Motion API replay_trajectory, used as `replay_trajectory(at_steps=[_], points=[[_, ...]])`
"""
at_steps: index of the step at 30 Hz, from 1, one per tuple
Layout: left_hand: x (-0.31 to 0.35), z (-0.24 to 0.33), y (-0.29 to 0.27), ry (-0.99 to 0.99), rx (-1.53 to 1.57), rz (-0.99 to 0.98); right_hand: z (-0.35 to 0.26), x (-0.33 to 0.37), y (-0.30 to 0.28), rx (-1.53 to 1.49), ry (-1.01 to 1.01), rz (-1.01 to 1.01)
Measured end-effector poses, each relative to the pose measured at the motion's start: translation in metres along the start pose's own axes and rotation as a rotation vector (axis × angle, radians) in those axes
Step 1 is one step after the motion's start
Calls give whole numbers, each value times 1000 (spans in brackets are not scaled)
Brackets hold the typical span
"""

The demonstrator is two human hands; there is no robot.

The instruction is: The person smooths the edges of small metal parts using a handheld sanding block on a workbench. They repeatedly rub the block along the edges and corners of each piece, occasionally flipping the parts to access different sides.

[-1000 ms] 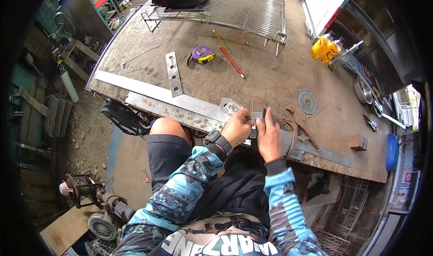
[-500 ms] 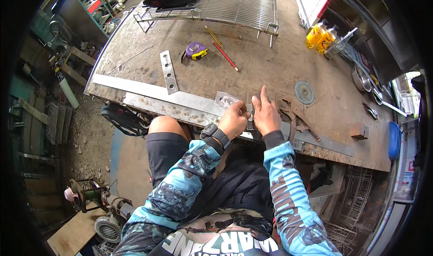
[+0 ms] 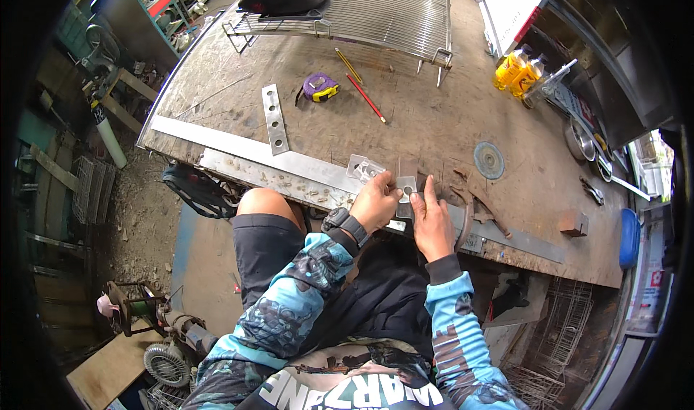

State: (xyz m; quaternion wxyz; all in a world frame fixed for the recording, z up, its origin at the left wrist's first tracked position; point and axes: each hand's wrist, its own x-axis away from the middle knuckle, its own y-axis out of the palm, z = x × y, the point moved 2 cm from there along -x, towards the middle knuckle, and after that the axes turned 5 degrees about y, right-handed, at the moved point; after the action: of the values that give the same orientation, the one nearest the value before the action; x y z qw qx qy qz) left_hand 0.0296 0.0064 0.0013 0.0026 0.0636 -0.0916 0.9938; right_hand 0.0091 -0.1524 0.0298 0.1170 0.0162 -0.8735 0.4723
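A small square metal plate (image 3: 407, 188) with a round hole stands between my hands, just above the front of the workbench. My left hand (image 3: 373, 206) is closed, its thumb and forefinger pinching the plate's left edge. My right hand (image 3: 434, 229) is on the other side, forefinger stretched out and thumb touching the plate's right edge; its other fingers are partly hidden. A shiny piece with cut-outs (image 3: 363, 168) lies beyond my left fingers. Just behind the plate is a brown block (image 3: 409, 165). Rusty locking pliers (image 3: 466, 215) grip the bench edge near my right hand.
Long metal strips (image 3: 238, 144) run along the front edge of the workbench (image 3: 419, 113). Farther back are a holed metal bar (image 3: 274, 119), a tape measure (image 3: 319, 87), pencils (image 3: 366, 99) and a wire rack (image 3: 383, 19). A grinding disc (image 3: 489, 160) and metal block (image 3: 573, 223) lie right.
The plate has turned from edge-on so its holed face shows. My right hand has shifted slightly down and right, its thumb now against the plate. The view has tilted a little.
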Motion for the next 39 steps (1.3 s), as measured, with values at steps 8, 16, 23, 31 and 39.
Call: replay_trajectory(at_steps=[8,16,23,31,39], points=[[-4,-11,-1,-60,44,-3,-6,-31,9,66,-118,101],[-3,-1,0,-64,75,-55,-21,-54,2,60,-59,92],[-1,-4,4,0,45,-2,-10,-18,-6,15,-40,41],[-2,-12,3,166,-30,55,-8,-6,-8,26,-46,5],[-2,0,1,-12,1,-10,-10,-47,3,67,-134,106]])
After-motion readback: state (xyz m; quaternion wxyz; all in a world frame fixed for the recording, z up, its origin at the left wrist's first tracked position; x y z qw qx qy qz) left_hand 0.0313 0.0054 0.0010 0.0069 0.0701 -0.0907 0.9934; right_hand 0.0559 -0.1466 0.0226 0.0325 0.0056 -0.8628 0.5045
